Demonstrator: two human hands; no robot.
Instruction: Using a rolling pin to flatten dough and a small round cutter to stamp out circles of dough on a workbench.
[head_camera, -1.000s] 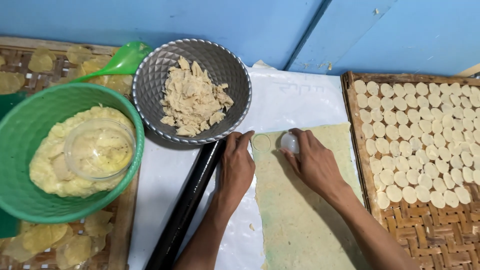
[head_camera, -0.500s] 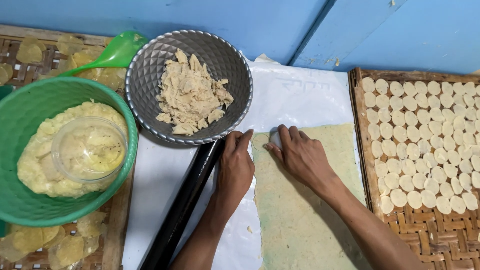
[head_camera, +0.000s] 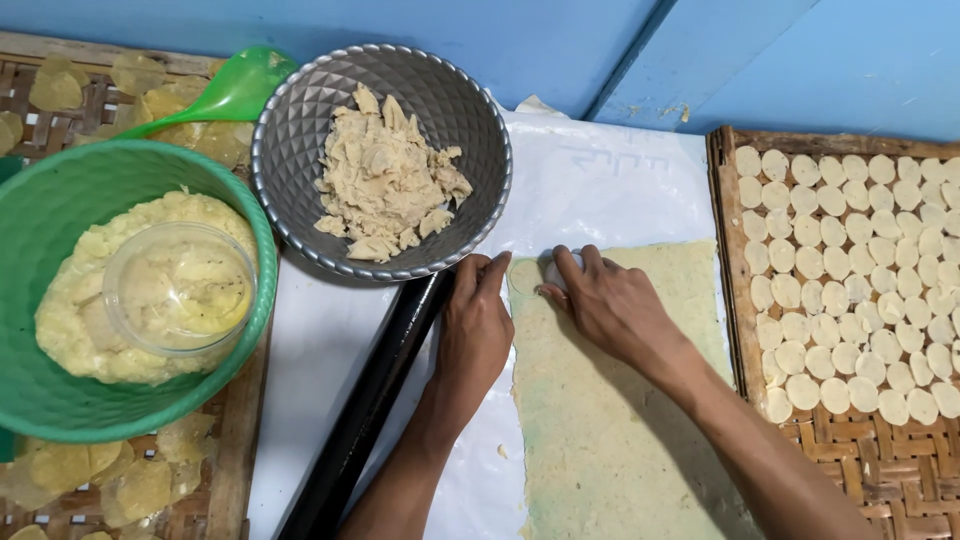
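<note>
A thin sheet of rolled dough (head_camera: 610, 420) lies on white plastic (head_camera: 600, 190). My right hand (head_camera: 605, 305) presses a small round cutter (head_camera: 553, 268) into the sheet's top left corner, fingers closed over it. Flat on the plastic beside the sheet's left edge rests my left hand (head_camera: 478, 325), fingers together, holding nothing. A black rolling pin (head_camera: 365, 410) lies diagonally just left of that hand.
A grey metal bowl (head_camera: 300, 120) with dough scraps stands above the hands. A green bowl (head_camera: 45, 195) of soft dough holds a clear cup (head_camera: 180, 288). A woven tray (head_camera: 900, 470) at right carries several cut dough rounds. A green scoop (head_camera: 230, 92) lies upper left.
My right hand has moved left along the sheet's top edge with the cutter, toward the left hand. The left hand has stayed in place.
</note>
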